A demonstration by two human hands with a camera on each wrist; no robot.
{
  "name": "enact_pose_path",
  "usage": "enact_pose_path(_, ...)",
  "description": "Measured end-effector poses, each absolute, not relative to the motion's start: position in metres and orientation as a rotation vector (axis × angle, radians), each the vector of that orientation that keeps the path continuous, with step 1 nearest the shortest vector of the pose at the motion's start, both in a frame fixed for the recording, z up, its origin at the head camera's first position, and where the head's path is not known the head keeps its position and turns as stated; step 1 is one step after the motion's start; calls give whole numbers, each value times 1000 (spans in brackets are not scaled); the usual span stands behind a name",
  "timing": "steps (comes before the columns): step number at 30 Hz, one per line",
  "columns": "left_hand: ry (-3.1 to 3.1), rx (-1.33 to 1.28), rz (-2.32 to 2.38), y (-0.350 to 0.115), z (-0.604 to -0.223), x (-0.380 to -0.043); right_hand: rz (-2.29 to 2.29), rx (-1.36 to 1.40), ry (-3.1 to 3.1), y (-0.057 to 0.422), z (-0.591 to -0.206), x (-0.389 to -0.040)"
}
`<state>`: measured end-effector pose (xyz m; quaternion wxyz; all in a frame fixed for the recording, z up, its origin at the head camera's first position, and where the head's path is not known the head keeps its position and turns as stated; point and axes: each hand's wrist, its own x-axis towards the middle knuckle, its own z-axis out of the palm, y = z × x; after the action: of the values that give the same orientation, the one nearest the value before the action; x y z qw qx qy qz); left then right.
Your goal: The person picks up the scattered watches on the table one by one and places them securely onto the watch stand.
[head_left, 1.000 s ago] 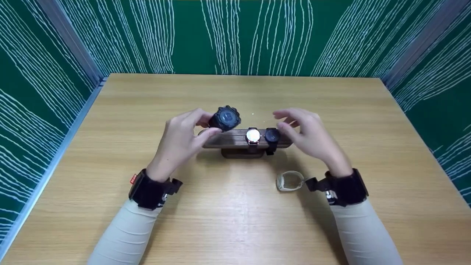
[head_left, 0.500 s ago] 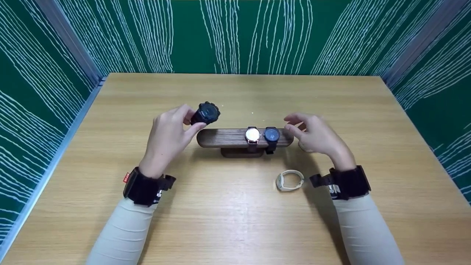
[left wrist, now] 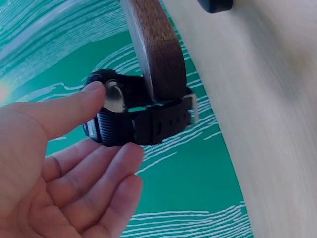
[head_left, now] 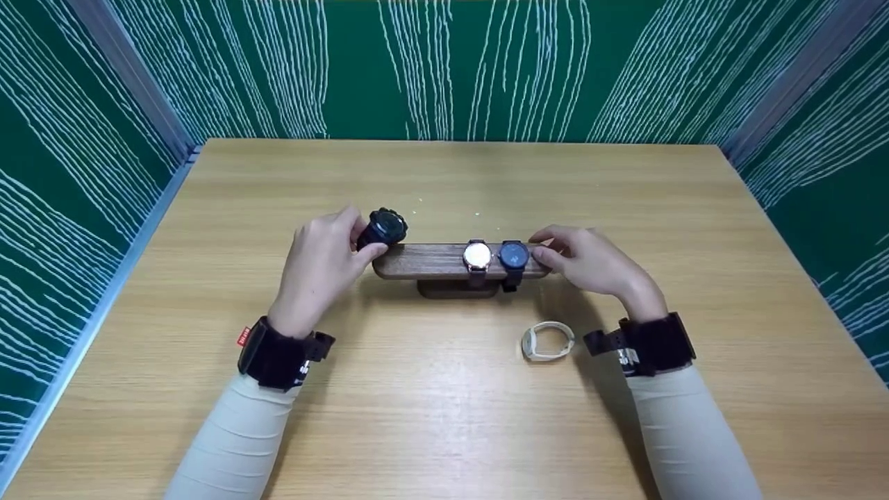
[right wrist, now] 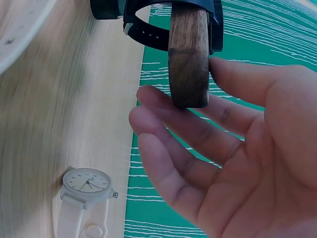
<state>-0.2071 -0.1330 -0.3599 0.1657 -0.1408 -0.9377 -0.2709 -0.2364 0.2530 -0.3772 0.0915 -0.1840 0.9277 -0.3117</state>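
My left hand [head_left: 321,260] pinches a chunky black watch [head_left: 387,226] by its case, thumb on one side and fingers on the other. The closed strap loop of that watch [left wrist: 158,121] overlaps the left end of a dark wooden watch stand [left wrist: 158,54] in the left wrist view. At the stand's other end, my right hand [head_left: 590,262] grips the bar [right wrist: 189,74] between thumb and fingers. Two watches are strapped round the bar's right half: a light-faced watch [head_left: 478,256] and a dark-faced watch [head_left: 514,255] beside my right fingertips.
A white watch [head_left: 547,342] lies on its side on the wooden table [head_left: 444,417], in front of the stand's right end. Green walls with white wavy lines [head_left: 458,69] enclose the table's back and sides.
My left hand has carried the black watch leftward off the bar's front, then down to its left end. My right hand drew back slightly, then came in to grip the right end.
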Motion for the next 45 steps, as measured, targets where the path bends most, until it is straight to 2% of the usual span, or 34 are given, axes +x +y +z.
enact_pose_path(33, -2889, -242, -746, -125, -363, -198, -905, -495, 2719, 253, -379, -236)
enact_pose_path(45, -2884, -285, -709, -121, -368, -196, -896, -497, 2730, 252, -379, -236)
